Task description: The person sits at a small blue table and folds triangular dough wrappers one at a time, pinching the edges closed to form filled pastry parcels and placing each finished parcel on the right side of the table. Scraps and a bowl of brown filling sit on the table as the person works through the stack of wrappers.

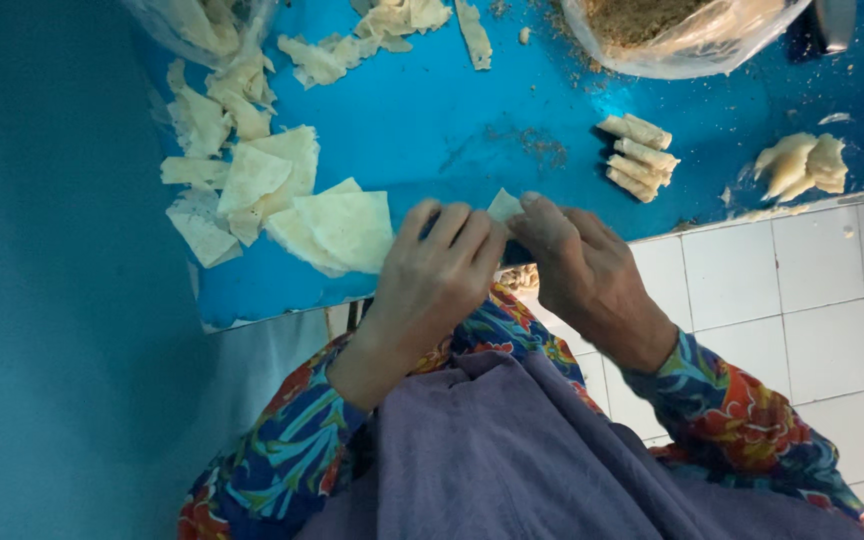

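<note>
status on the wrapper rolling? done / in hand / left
Done: a few finished rolls lie side by side on the blue table. In hand: left hand and right hand pinch one pale wrapper piece between them at the table edge. Left: a spread of flat wrappers beside the left hand, and a bag of crumbly brown filling at the far side.

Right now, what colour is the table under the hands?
Bright blue table, seen clearest in the head view.

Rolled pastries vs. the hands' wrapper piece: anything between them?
Head view: only bare blue table lies between the rolled pastries and the wrapper piece.
</note>
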Motion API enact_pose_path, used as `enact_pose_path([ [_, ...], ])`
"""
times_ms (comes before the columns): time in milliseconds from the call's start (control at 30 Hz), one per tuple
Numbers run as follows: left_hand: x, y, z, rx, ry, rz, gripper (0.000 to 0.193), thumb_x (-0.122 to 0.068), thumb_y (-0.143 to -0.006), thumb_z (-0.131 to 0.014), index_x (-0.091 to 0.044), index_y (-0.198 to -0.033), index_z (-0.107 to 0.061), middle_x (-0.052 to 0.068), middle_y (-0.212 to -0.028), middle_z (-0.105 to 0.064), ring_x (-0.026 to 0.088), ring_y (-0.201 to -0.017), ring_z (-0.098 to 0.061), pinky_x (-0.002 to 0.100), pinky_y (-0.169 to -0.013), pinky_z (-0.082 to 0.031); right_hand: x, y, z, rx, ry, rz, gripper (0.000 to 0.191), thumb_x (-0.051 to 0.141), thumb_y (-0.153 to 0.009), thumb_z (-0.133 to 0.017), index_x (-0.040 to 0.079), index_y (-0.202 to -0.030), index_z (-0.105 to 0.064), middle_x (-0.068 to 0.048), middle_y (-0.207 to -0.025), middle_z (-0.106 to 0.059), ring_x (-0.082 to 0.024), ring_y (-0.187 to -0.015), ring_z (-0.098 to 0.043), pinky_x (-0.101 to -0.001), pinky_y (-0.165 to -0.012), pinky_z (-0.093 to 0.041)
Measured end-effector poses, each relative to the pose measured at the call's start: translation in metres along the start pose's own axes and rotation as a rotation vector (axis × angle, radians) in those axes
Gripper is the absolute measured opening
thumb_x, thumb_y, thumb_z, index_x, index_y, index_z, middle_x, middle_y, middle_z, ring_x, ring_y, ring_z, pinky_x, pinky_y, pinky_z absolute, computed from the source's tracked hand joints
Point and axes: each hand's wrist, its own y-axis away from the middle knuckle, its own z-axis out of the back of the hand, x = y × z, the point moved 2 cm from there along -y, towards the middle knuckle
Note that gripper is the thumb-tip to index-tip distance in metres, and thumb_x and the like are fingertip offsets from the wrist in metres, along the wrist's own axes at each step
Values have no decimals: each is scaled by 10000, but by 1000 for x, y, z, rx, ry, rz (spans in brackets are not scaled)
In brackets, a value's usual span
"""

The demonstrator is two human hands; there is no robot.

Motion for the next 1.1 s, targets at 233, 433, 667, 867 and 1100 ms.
enact_pose_path([
  [233, 5, -9, -10, 48, 247, 154, 116, -83, -862, -707, -78, -973, -677, 55, -966, -591, 240, -1014, -563, 391, -856, -474, -13, -9, 5, 133, -546, -457, 555, -87, -970, -662, -3, -1458, -411, -128, -1063, -726, -280, -1010, -759, -349, -840, -617],
  [433, 4, -9, -14, 91, 142, 133, 190, -78, -853, -714, -69, -1038, -673, 45, -933, -600, 221, -949, -576, 365, -817, -499, -7, -5, 0, 52, -187, -171, 536, -90, -997, -676, 20, -1447, -408, -146, -1126, -754, -305, -1041, -739, -378, -834, -593],
  [667, -3, -1, -3, 22, 2, 29, 215, -86, -884, -725, -43, -1077, -642, 54, -956, -585, 197, -957, -585, 325, -862, -527, -10, 2, -4, 11, -155, -83, 618, -43, -980, -727, -11, -1473, -356, -167, -1148, -739, -334, -1036, -722, -408, -859, -584],
  [867, 4, -7, -1, 16, 115, 55, 159, -110, -888, -724, -69, -1028, -661, 51, -963, -575, 221, -994, -576, 390, -934, -495, -14, -10, 3, 98, -376, -335, 591, -76, -1000, -674, 18, -1494, -363, -159, -1123, -746, -271, -1061, -761, -351, -861, -615],
  [1100, 14, -21, -13, 130, 423, 277, 53, -103, -905, -736, -68, -875, -709, 75, -938, -606, 284, -978, -576, 434, -817, -467, -16, -20, 5, 108, -455, -412, 606, -84, -986, -660, 46, -1499, -366, -140, -1050, -747, -256, -1001, -766, -364, -851, -593],
])
